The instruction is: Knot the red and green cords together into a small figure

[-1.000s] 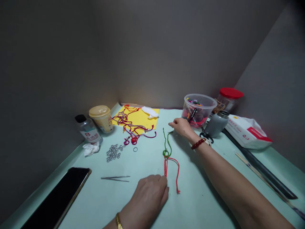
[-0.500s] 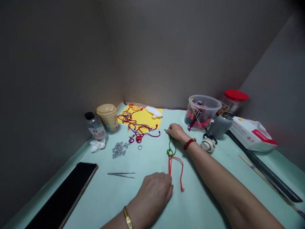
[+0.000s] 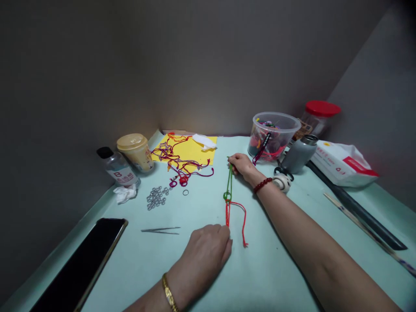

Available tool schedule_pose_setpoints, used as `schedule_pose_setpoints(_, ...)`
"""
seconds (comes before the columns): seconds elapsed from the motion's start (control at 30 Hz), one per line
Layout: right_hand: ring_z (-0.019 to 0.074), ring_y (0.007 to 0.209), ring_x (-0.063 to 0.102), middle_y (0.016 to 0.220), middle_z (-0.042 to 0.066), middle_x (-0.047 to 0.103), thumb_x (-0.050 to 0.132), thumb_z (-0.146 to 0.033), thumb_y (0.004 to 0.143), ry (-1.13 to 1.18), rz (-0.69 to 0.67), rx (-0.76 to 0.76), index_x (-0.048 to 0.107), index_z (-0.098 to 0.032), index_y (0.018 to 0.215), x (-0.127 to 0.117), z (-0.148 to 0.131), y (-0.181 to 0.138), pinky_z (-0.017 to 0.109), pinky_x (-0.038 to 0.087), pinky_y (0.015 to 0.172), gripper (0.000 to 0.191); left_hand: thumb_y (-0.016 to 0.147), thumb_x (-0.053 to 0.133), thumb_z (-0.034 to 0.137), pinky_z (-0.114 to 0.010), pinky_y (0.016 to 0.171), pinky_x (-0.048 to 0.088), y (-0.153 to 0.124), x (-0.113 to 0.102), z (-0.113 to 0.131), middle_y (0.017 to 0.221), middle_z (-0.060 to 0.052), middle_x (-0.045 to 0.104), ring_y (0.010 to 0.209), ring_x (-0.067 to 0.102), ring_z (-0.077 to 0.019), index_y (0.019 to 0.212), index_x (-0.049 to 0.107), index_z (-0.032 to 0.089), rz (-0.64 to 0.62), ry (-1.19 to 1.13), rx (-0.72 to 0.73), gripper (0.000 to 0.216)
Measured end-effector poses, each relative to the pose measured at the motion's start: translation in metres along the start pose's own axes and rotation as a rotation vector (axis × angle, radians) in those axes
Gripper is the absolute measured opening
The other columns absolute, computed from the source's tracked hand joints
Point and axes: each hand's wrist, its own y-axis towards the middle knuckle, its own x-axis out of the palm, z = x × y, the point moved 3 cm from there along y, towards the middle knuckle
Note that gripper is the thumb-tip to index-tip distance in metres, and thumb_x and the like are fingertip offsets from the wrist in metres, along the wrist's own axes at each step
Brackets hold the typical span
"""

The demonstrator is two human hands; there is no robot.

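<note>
Grip of left hand (image 3: 208, 251) tight on red cord (image 3: 227, 215); right hand (image 3: 242, 164) on green cord (image 3: 229, 184)

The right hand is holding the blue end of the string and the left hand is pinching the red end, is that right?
Not quite. The head view shows the right hand holding a green cord, not a blue one. The left hand does pinch the red cord, which is knotted to the green one.
</note>
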Motion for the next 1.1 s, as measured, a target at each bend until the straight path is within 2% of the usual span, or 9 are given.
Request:
schedule_pose_setpoints(0.2, 0.0087, 0.042, 0.046, 0.053, -0.004, 0.054, 0.054, -0.022, 0.084, -0.070, 0.164, 0.057, 0.055, -0.018, 0.069, -0.002, 0.007, 0.014, 0.020, 0.037, 0.046, 0.016, 0.097, 0.036, 0.020, -0.032, 0.066, 0.041, 0.002, -0.002, 0.001, 0.083, -0.002, 0.064, 0.076, 0.060, -0.0195, 0.085, 0.054, 0.019, -0.013, 0.038, 0.023, 0.022)
schedule_pose_setpoints(0.4, 0.0160, 0.071, 0.059, 0.075, 0.005, 0.068, 0.055, -0.018, 0.079, -0.239, 0.278, 0.078, 0.063, -0.017, 0.071, -0.004, 0.007, 0.024, 0.024, 0.042, 0.066, 0.012, 0.095, 0.039, 0.018, -0.030, 0.062, 0.037, 0.004, -0.002, 0.000, 0.081, 0.000, 0.063, 0.072, 0.058, -0.0175, 0.081, 0.052, 0.020, -0.008, 0.056, 0.073, 0.019)
schedule_pose_setpoints(0.57, 0.0192, 0.082, 0.061, 0.086, 0.008, 0.071, 0.053, -0.016, 0.080, -0.314, 0.302, 0.094, 0.067, -0.017, 0.076, -0.004, 0.006, 0.024, 0.026, 0.041, 0.070, 0.015, 0.093, 0.041, 0.016, -0.030, 0.061, 0.034, 0.005, -0.004, 0.000, 0.080, 0.000, 0.063, 0.070, 0.058, -0.0170, 0.079, 0.052, 0.020, -0.020, 0.058, 0.084, 0.018)
schedule_pose_setpoints(0.73, 0.0173, 0.073, 0.061, 0.077, 0.006, 0.069, 0.054, -0.019, 0.083, -0.316, 0.225, 0.034, 0.068, -0.016, 0.078, -0.004, 0.000, 0.017, 0.025, 0.042, 0.067, 0.015, 0.095, 0.038, 0.021, -0.030, 0.060, 0.032, 0.004, -0.004, 0.000, 0.077, -0.001, 0.064, 0.070, 0.059, -0.0176, 0.079, 0.052, 0.020, 0.009, 0.036, 0.029, 0.022)
schedule_pose_setpoints(0.83, 0.0174, 0.075, 0.061, 0.086, 0.007, 0.069, 0.056, -0.026, 0.084, -0.303, 0.188, -0.041, 0.067, -0.014, 0.098, -0.013, -0.009, -0.003, 0.027, 0.044, 0.070, 0.022, 0.096, 0.036, 0.028, -0.030, 0.059, 0.030, 0.004, -0.004, 0.000, 0.074, -0.002, 0.066, 0.069, 0.061, -0.0187, 0.076, 0.053, 0.019, 0.019, 0.004, -0.048, 0.028)
schedule_pose_setpoints(0.93, 0.0188, 0.088, 0.059, 0.104, 0.009, 0.066, 0.057, -0.024, 0.084, -0.308, 0.204, -0.162, 0.062, -0.014, 0.113, -0.029, -0.018, -0.046, 0.029, 0.043, 0.080, 0.031, 0.097, 0.036, 0.033, -0.029, 0.058, 0.029, 0.004, -0.007, -0.001, 0.071, -0.002, 0.066, 0.067, 0.061, -0.0182, 0.072, 0.053, 0.019, 0.013, -0.059, -0.096, 0.033)
schedule_pose_setpoints(1.0, 0.0183, 0.085, 0.058, 0.095, 0.007, 0.066, 0.051, -0.020, 0.087, -0.299, 0.141, -0.340, 0.064, -0.016, 0.103, -0.034, -0.022, -0.086, 0.030, 0.043, 0.079, 0.020, 0.096, 0.037, 0.033, -0.028, 0.057, 0.028, 0.004, -0.010, -0.003, 0.067, -0.002, 0.065, 0.063, 0.059, -0.0166, 0.070, 0.054, 0.019, 0.016, -0.109, -0.122, 0.034)
schedule_pose_setpoints(1.03, 0.0174, 0.084, 0.058, 0.091, 0.005, 0.066, 0.048, -0.019, 0.089, -0.288, 0.078, -0.402, 0.065, -0.017, 0.095, -0.034, -0.022, -0.107, 0.029, 0.043, 0.079, 0.018, 0.095, 0.038, 0.032, -0.028, 0.057, 0.027, 0.004, -0.011, -0.004, 0.065, -0.001, 0.064, 0.061, 0.057, -0.0155, 0.069, 0.054, 0.019, 0.017, -0.137, -0.134, 0.034)
schedule_pose_setpoints(1.1, 0.0162, 0.087, 0.057, 0.092, 0.004, 0.065, 0.046, -0.016, 0.091, -0.285, -0.107, -0.534, 0.064, -0.018, 0.093, -0.030, -0.021, -0.146, 0.028, 0.042, 0.082, 0.019, 0.094, 0.040, 0.031, -0.027, 0.056, 0.027, 0.004, -0.013, -0.006, 0.061, 0.000, 0.062, 0.056, 0.053, -0.0133, 0.068, 0.054, 0.019, 0.011, -0.198, -0.150, 0.032)
